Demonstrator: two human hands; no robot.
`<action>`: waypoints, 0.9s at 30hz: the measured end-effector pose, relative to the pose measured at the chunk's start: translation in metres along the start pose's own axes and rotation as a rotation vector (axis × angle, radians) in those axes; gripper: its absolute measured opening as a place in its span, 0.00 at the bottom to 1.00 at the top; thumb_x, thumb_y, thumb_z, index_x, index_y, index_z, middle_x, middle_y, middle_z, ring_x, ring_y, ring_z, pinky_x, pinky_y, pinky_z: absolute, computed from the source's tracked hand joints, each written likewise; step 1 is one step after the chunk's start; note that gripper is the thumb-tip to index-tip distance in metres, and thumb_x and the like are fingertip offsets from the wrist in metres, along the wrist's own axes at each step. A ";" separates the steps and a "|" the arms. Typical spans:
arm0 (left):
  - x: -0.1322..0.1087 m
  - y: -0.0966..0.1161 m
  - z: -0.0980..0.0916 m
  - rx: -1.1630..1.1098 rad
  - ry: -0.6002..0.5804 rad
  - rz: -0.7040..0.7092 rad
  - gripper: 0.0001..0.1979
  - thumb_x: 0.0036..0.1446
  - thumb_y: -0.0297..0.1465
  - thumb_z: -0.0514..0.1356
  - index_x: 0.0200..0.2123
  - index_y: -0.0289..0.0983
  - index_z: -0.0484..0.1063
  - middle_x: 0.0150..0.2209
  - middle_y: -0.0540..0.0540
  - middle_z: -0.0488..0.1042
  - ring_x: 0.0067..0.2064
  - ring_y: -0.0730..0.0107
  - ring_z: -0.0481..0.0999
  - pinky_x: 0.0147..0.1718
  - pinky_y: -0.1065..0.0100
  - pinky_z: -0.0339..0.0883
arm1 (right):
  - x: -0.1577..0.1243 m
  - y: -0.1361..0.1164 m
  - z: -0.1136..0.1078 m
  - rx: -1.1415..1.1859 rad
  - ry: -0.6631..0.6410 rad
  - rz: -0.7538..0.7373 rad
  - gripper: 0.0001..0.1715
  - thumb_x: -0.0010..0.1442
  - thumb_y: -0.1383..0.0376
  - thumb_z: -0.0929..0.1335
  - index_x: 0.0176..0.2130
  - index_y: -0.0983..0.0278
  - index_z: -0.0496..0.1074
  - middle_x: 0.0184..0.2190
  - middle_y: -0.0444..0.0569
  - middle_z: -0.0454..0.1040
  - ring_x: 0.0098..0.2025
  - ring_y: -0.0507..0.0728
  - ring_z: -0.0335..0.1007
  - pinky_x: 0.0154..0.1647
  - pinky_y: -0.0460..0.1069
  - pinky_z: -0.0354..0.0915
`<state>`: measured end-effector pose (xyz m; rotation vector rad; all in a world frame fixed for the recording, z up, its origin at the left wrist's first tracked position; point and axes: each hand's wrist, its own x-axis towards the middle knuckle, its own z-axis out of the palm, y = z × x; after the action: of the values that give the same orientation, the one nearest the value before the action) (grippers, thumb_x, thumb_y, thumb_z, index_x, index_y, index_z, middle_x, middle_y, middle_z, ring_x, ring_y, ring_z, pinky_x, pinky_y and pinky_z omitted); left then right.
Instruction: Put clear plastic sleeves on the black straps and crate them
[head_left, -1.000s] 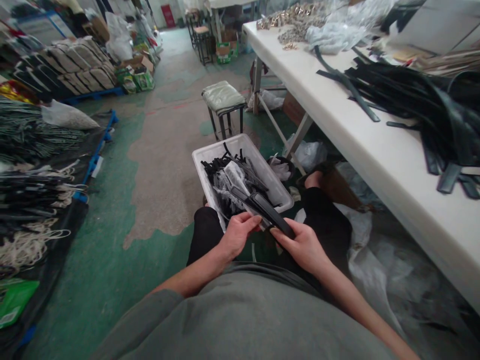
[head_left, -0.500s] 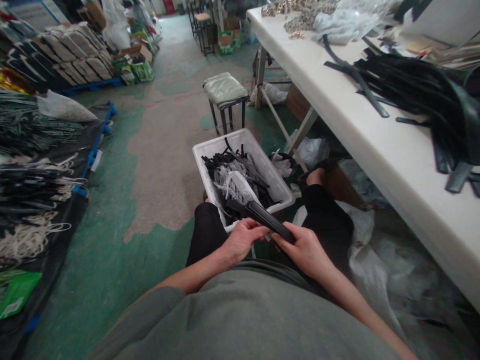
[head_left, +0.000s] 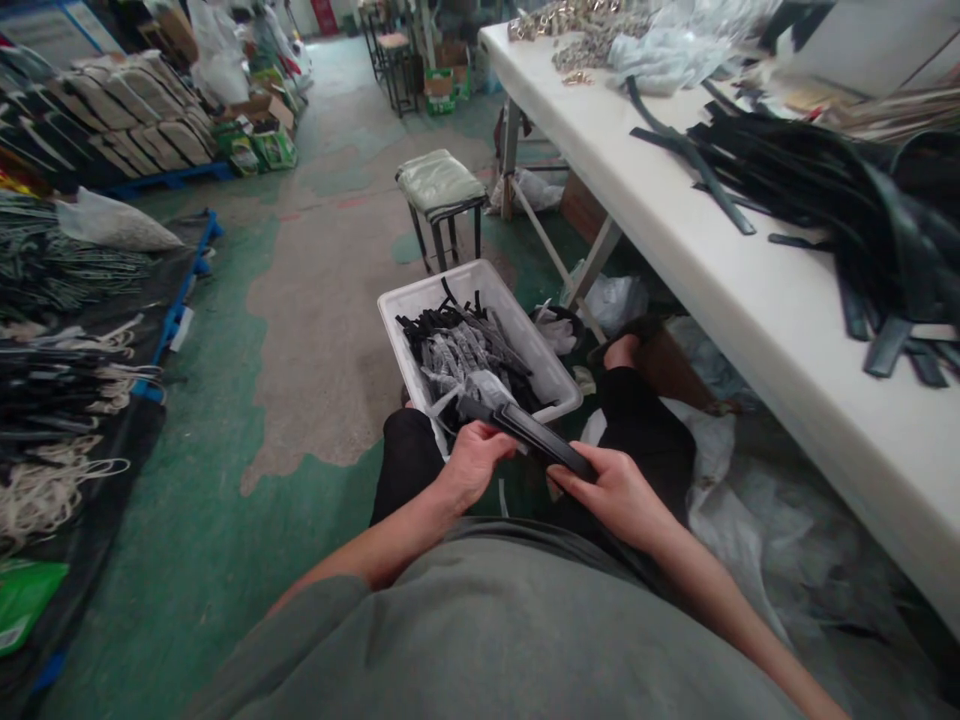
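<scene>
A bundle of flat black straps [head_left: 544, 437] lies slantwise between my two hands above my lap. My right hand [head_left: 619, 492] is closed around its near end, thumb on top. At the bundle's left edge, toward the far end, the fingers of my left hand [head_left: 474, 462] are pinched together on it; their tips are partly hidden. A pale, crinkled strip [head_left: 487, 387] curls just beyond the far end of the straps. Below stands a white plastic bin [head_left: 551, 375] between my knees, holding black strips and crumpled whitish strips [head_left: 457, 350].
On the right, a long white table [head_left: 720, 270] bears a heap of black straps [head_left: 810, 180] and clear plastic bags [head_left: 667, 50]. A padded stool [head_left: 441, 185] stands beyond the bin. Bundled cords [head_left: 60, 430] lie on a pallet at left. Plastic sheeting [head_left: 757, 510] covers the floor at right.
My left hand has shifted slightly left and up along the straps. The pale strip beyond them has bunched and curled lower. My view has turned a little to the right.
</scene>
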<state>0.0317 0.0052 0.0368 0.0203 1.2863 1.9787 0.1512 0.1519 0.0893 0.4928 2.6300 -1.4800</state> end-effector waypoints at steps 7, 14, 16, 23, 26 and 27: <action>-0.004 -0.011 0.002 0.054 -0.065 -0.080 0.11 0.40 0.32 0.72 0.24 0.32 0.75 0.22 0.51 0.72 0.24 0.78 0.65 0.26 0.72 0.59 | 0.000 0.001 0.001 -0.005 0.070 -0.015 0.15 0.58 0.58 0.65 0.27 0.65 0.71 0.21 0.44 0.71 0.24 0.52 0.64 0.24 0.46 0.58; 0.007 0.011 -0.005 0.017 0.006 -0.048 0.14 0.39 0.35 0.72 0.26 0.33 0.75 0.23 0.51 0.73 0.23 0.79 0.66 0.24 0.74 0.58 | -0.010 0.010 -0.005 0.046 -0.084 0.051 0.13 0.58 0.59 0.67 0.30 0.66 0.74 0.23 0.45 0.74 0.26 0.53 0.68 0.26 0.46 0.60; 0.008 0.010 -0.004 0.038 -0.016 -0.061 0.14 0.37 0.34 0.72 0.23 0.33 0.74 0.21 0.51 0.72 0.22 0.79 0.65 0.23 0.74 0.58 | -0.008 0.011 -0.002 0.061 -0.030 0.059 0.13 0.58 0.59 0.67 0.29 0.66 0.73 0.22 0.45 0.74 0.25 0.53 0.67 0.25 0.46 0.60; 0.001 -0.003 0.020 -0.020 -0.127 -0.175 0.14 0.37 0.31 0.73 0.28 0.33 0.76 0.25 0.51 0.74 0.23 0.82 0.66 0.22 0.78 0.60 | 0.021 0.008 0.009 0.483 0.106 0.091 0.17 0.51 0.54 0.71 0.29 0.66 0.71 0.21 0.43 0.70 0.22 0.50 0.64 0.22 0.45 0.60; 0.005 0.007 0.020 -0.106 -0.124 -0.240 0.14 0.38 0.29 0.73 0.28 0.33 0.75 0.24 0.52 0.72 0.22 0.84 0.65 0.23 0.79 0.61 | 0.021 0.014 0.005 0.537 0.222 0.096 0.16 0.55 0.54 0.69 0.33 0.65 0.74 0.25 0.44 0.73 0.18 0.48 0.60 0.18 0.45 0.58; 0.007 0.010 0.018 -0.131 -0.113 -0.266 0.13 0.38 0.29 0.73 0.27 0.33 0.74 0.23 0.54 0.71 0.21 0.84 0.65 0.23 0.79 0.61 | 0.019 0.017 0.004 0.521 0.271 0.072 0.15 0.57 0.55 0.68 0.36 0.65 0.75 0.28 0.46 0.76 0.18 0.48 0.60 0.19 0.45 0.59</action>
<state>0.0283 0.0213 0.0508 -0.0964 1.0286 1.8009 0.1385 0.1613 0.0686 0.8716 2.3418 -2.2150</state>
